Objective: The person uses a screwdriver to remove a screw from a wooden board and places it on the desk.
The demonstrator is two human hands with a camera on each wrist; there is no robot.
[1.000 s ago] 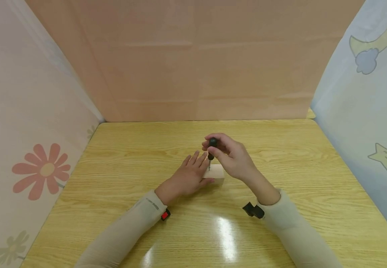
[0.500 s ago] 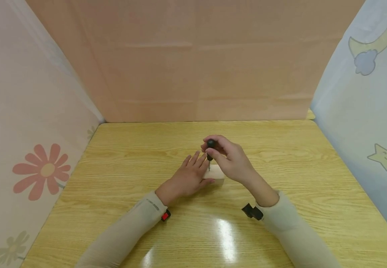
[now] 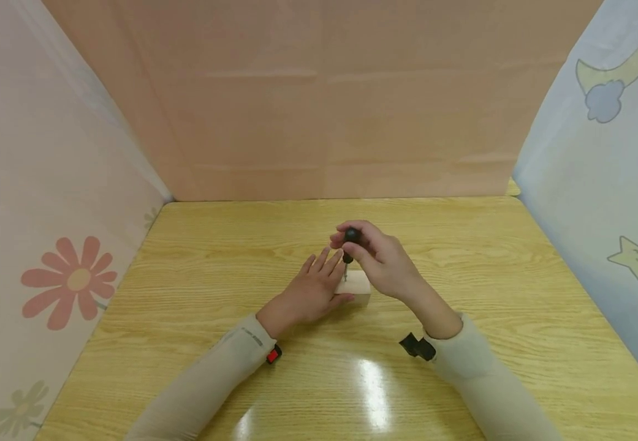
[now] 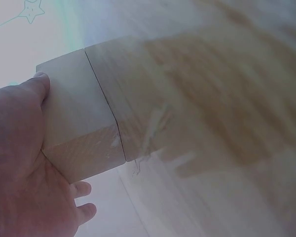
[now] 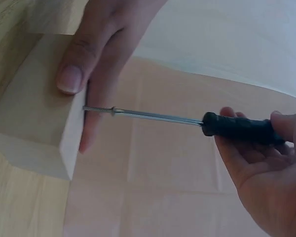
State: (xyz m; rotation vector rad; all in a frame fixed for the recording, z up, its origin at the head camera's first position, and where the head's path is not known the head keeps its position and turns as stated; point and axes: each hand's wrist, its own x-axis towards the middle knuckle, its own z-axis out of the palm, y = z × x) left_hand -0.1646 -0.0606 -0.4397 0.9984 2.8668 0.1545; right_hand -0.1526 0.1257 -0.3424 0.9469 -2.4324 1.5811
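A pale wooden block (image 3: pixel 356 282) rests on the table, its front face toward me. My left hand (image 3: pixel 309 294) holds it from the left, thumb along the near side and the other fingers stretched toward the far side. In the right wrist view the left thumb (image 5: pixel 74 69) presses on the block's side. Above the block my right hand (image 3: pixel 387 260) grips the black handle of a screwdriver (image 5: pixel 241 129) between thumb and fingers. The screwdriver's metal shaft meets the head of a small screw (image 5: pixel 99 109), whose point is at the block's face. The screw stands out from the wood.
The wood-grain table (image 3: pixel 214 245) extends around both hands. A peach-coloured sheet (image 3: pixel 319 122) hangs behind it, with patterned sheets on the left and right. Black straps with small devices sit at both sleeves (image 3: pixel 456 349).
The screwdriver handle's top leaned slightly left and toward me, then back right, as the right hand shifted a little with it. Left hand and block stay in place.
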